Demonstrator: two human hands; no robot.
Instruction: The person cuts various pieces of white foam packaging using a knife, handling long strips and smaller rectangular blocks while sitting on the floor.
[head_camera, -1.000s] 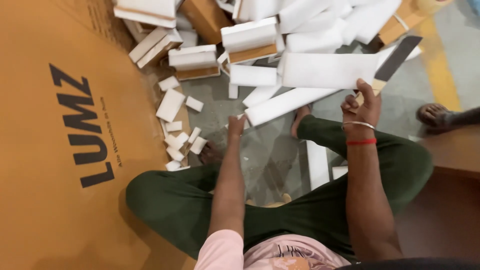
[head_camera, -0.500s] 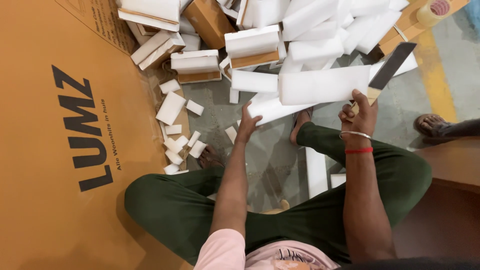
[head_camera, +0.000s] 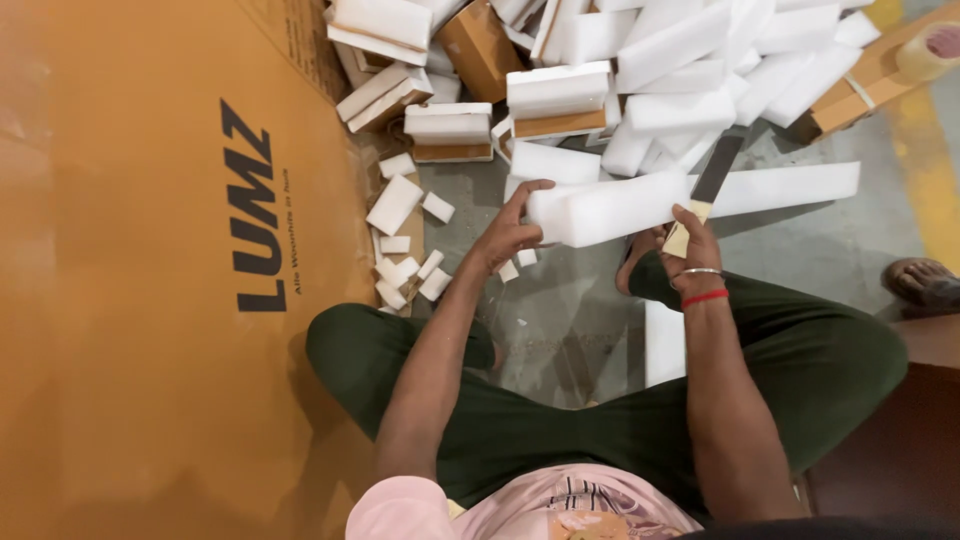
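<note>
Left hand (head_camera: 512, 228): you are gripping the near end of a long white foam bar (head_camera: 610, 208), fingers wrapped over its top edge and thumb underneath, holding it level above the floor (head_camera: 560, 320).

Right hand (head_camera: 692, 245): you are clenching the pale handle of a knife (head_camera: 706, 190), whose dark blade is standing up against the far side of the bar, about midway along it.

Foam bar: it is hanging in front of your knees, between the two hands, with a second long bar (head_camera: 790, 185) lying just behind it on the floor.

Surroundings: a heap of white foam blocks (head_camera: 690, 60) is lying beyond the bar, some of them backed with brown card. Small offcuts (head_camera: 400, 250) are lying scattered to your left, beside a large brown cardboard sheet (head_camera: 130, 280). You are sitting cross-legged in dark green trousers (head_camera: 560, 420). Another person's sandalled foot (head_camera: 920, 282) is showing at the right edge.
</note>
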